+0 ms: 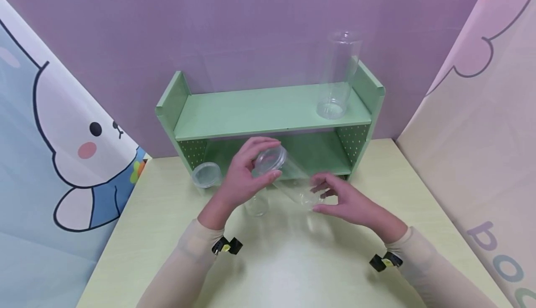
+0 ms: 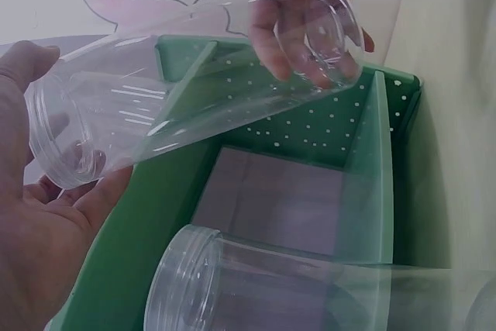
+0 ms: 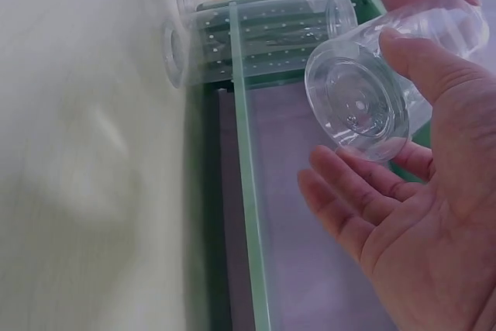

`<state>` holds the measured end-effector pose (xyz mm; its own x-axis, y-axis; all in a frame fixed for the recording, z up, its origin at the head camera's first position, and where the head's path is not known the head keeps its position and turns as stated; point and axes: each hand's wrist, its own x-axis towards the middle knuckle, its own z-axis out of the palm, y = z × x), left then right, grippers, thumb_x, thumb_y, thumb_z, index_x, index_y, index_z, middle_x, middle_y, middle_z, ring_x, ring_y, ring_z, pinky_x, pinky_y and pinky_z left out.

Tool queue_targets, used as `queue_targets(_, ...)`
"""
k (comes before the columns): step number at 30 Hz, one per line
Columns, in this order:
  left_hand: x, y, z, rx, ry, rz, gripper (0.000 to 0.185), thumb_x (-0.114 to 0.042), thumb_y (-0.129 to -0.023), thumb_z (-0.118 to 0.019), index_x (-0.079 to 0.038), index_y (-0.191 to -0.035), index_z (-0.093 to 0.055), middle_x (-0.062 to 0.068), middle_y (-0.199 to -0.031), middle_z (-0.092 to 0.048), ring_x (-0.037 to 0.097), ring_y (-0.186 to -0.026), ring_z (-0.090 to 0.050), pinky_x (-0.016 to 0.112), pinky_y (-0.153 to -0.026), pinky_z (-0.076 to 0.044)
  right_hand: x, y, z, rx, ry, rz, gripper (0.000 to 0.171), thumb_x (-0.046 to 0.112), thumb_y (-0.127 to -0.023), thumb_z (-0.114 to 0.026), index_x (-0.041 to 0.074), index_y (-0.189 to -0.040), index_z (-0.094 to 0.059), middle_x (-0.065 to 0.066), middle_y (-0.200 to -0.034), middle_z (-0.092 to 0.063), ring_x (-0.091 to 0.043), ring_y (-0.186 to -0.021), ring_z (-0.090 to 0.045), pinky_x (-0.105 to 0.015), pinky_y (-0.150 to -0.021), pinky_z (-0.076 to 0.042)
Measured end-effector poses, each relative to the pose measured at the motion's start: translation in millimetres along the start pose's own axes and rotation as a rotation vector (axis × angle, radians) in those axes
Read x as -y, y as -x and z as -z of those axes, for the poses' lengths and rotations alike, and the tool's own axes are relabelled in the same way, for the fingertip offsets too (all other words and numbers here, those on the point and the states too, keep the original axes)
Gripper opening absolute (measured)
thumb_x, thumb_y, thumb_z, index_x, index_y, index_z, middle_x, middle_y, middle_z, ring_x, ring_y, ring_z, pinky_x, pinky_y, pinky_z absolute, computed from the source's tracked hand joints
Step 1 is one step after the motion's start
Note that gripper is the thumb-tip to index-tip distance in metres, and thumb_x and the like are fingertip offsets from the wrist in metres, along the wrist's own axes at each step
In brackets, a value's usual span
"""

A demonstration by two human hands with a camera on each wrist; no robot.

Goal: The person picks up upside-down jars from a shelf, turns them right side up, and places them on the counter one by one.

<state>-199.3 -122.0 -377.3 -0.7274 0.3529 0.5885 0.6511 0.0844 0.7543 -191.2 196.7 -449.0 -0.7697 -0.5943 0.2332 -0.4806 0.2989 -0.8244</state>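
Head view: both hands hold one clear plastic jar (image 1: 289, 177) tilted in the air just in front of the green shelf (image 1: 272, 112). The left hand (image 1: 247, 173) curls its fingers round the jar's open mouth end, up and toward the shelf's lower opening. The right hand (image 1: 347, 201) holds the base end with loosely bent fingers, lower and nearer the person. A tall clear jar (image 1: 337, 75) stands on the top board near its right edge; most of that board is bare to the left of it. A short clear jar (image 1: 206, 174) sits on the table (image 1: 293, 271) by the shelf's left foot, and another clear jar (image 1: 256, 204) stands under the left wrist. Bare tabletop spreads toward the person.

Left wrist view: the held jar (image 2: 194, 75) slants across the shelf's dotted back panel (image 2: 325, 129), thumb (image 2: 23, 75) at its rim, palm beneath.

Right wrist view: the jar's round base (image 3: 356, 102) faces the camera, thumb (image 3: 434, 67) over it and fingers (image 3: 349, 191) just under, beside the shelf's front edge (image 3: 244, 153).
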Motion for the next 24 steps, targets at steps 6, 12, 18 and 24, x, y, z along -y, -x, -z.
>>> queue_targets(6, -1.4, -3.7, -2.0, 0.015, -0.016, 0.001, 0.058, -0.006, -0.092, -0.087, -0.012, -0.147, -0.069, 0.0, -0.149, -0.059, 0.025, -0.127, -0.065, 0.047, -0.101, -0.063, -1.7, -1.5, -3.1, 0.011, -0.001, -0.004, 0.064, 0.014, -0.095, -0.091, 0.009, -0.148, -0.055, -0.006, -0.141, -0.067, -0.041, -0.129, -0.068, -0.05, -0.108, -0.058)
queue_targets(12, -1.9, -6.8, -3.8, 0.029, -0.033, 0.009, 0.056, -0.008, -0.094, -0.087, -0.014, -0.147, -0.07, 0.0, -0.148, -0.059, 0.024, -0.126, -0.065, 0.047, -0.1, -0.064, -3.1, -3.0, -6.4, 0.016, 0.009, -0.012, 0.066, 0.01, -0.094, -0.09, 0.002, -0.149, -0.054, -0.007, -0.142, -0.067, -0.039, -0.129, -0.068, -0.051, -0.107, -0.059)
queue_targets(18, -2.6, -7.9, -5.0, 0.036, -0.057, 0.013, 0.055, -0.011, -0.094, -0.087, -0.016, -0.146, -0.071, -0.001, -0.148, -0.059, 0.024, -0.125, -0.064, 0.047, -0.097, -0.064, -3.2, -3.4, -8.2, 0.025, 0.013, -0.025, 0.067, 0.018, -0.096, -0.09, 0.001, -0.15, -0.054, -0.009, -0.142, -0.067, -0.041, -0.13, -0.067, -0.054, -0.107, -0.059)
queue_targets(24, -1.8, -8.7, -5.7, 0.044, -0.079, -0.007, 0.054, -0.011, -0.094, -0.088, -0.014, -0.145, -0.071, 0.0, -0.146, -0.06, 0.024, -0.125, -0.064, 0.045, -0.096, -0.065, -2.9, -4.7, -10.4, -0.006, 0.045, 0.0, 0.072, 0.016, -0.095, -0.09, 0.004, -0.154, -0.05, -0.009, -0.147, -0.064, -0.034, -0.135, -0.064, -0.058, -0.111, -0.055)
